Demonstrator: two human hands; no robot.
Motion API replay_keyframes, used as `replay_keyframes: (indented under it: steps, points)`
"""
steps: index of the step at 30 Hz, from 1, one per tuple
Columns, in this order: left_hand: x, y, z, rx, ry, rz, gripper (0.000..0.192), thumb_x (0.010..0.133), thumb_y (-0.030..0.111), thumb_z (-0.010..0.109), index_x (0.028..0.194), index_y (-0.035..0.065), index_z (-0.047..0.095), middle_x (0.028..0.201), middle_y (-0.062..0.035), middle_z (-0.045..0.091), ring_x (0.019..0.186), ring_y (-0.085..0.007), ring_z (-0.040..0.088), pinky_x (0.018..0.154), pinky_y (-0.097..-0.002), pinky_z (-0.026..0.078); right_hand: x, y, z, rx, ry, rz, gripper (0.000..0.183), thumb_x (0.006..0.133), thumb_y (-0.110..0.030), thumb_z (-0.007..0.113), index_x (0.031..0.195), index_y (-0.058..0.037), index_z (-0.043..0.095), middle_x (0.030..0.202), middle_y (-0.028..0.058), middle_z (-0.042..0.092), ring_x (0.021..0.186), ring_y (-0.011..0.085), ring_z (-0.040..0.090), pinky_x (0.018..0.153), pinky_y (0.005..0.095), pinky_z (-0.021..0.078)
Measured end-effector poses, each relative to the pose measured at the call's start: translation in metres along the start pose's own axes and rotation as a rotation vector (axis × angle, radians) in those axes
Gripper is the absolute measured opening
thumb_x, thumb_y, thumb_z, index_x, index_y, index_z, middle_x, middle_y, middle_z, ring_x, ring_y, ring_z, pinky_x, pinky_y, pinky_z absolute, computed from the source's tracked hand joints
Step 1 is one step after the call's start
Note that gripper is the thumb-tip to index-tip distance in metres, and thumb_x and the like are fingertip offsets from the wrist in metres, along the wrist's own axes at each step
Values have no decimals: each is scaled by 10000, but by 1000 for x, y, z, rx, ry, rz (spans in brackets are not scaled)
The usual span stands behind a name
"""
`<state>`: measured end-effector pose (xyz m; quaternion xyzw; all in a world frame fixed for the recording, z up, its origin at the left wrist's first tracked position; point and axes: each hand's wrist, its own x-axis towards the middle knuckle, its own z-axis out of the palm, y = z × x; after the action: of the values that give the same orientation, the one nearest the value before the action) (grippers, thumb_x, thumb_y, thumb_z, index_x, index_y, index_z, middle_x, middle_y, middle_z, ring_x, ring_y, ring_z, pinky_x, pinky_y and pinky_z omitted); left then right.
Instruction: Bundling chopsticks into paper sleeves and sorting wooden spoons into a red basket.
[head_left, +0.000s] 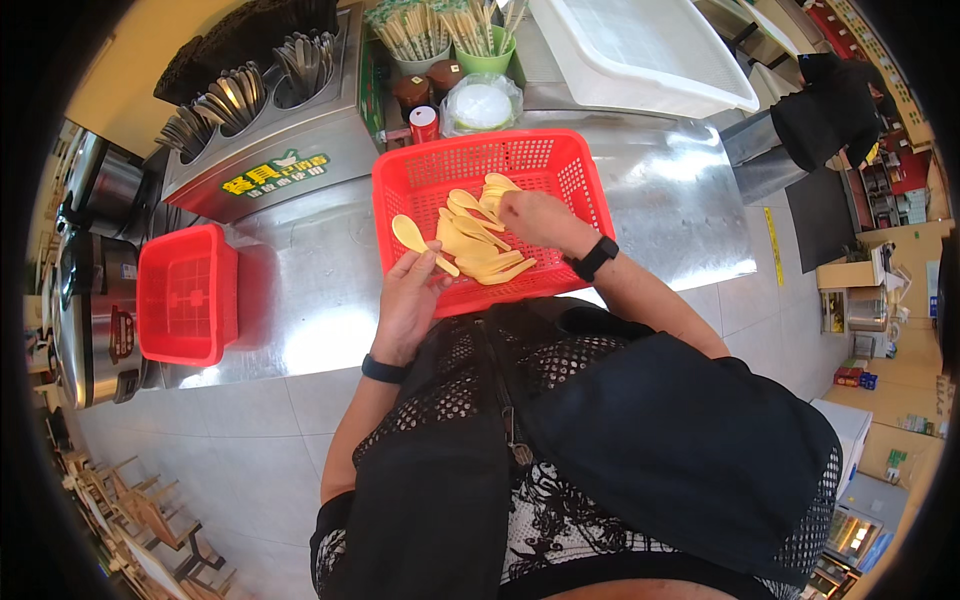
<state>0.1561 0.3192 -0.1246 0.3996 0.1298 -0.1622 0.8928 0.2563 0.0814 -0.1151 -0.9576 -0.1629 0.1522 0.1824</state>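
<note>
Cream-yellow soup spoons (472, 241) lie in a loose heap inside a red perforated plastic basket (391, 195). Between the thumb and fingers of my left hand (411, 294) is one such spoon (409, 234), its bowl pointing up and away, above the basket's left side. My right hand (541, 219) reaches into the basket's right part, fingers curled at a cluster of spoons (498, 192). Its fingertips are partly hidden, so I cannot tell whether it grips one. The basket stands on a stainless steel counter (300, 300), close against my body.
A second red basket (187, 292) stands at the left, beside rice cookers (105, 322). Behind are a steel cutlery holder (277, 157), tubs of wrapped chopsticks (484, 56), jars (411, 91), a red can (424, 124) and a white crate (592, 82). A person (825, 112) stands at the right.
</note>
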Motion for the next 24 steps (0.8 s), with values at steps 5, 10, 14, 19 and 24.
replay_keyframes:
  steps: [5, 10, 14, 19, 24]
  points:
    - [1, 1, -1, -6, -35, -24, 211, 975, 190, 581, 1132, 57, 629, 1063, -18, 643, 974, -132, 589, 829, -332, 500, 3, 21, 3, -192, -194, 173, 246, 860, -166, 508, 953, -17, 681, 923, 199, 700, 883, 356, 690, 743, 467, 543]
    - [5, 1, 0, -31, -42, -25, 224, 977, 155, 571, 1157, 29, 615, 1058, -66, 654, 937, -162, 611, 802, -317, 501, 5, 33, 27, -295, -191, 161, 245, 861, -199, 545, 1007, -36, 655, 931, 183, 705, 869, 346, 694, 723, 467, 553]
    - [3, 4, -2, -38, -48, -16, 228, 976, 158, 574, 1156, 23, 609, 1060, -70, 656, 939, -163, 616, 791, -313, 512, 8, 21, 29, -343, -177, 90, 243, 863, -189, 533, 1020, -53, 657, 917, 169, 709, 854, 337, 700, 715, 476, 554]
    - [7, -3, -4, -83, -38, -9, 227, 972, 173, 585, 1136, 20, 616, 1055, -67, 660, 913, -162, 628, 779, -313, 519, 8, 20, 34, -287, -150, 83, 245, 865, -192, 516, 1009, -53, 658, 920, 174, 705, 868, 343, 696, 730, 481, 549]
    - [3, 2, 4, -96, -54, -5, 210, 976, 185, 581, 1120, 39, 627, 1049, -49, 662, 897, -146, 631, 768, -310, 518, 14, 18, 28, -229, -129, 144, 230, 868, -208, 527, 958, -41, 655, 911, 194, 696, 849, 366, 683, 724, 491, 531]
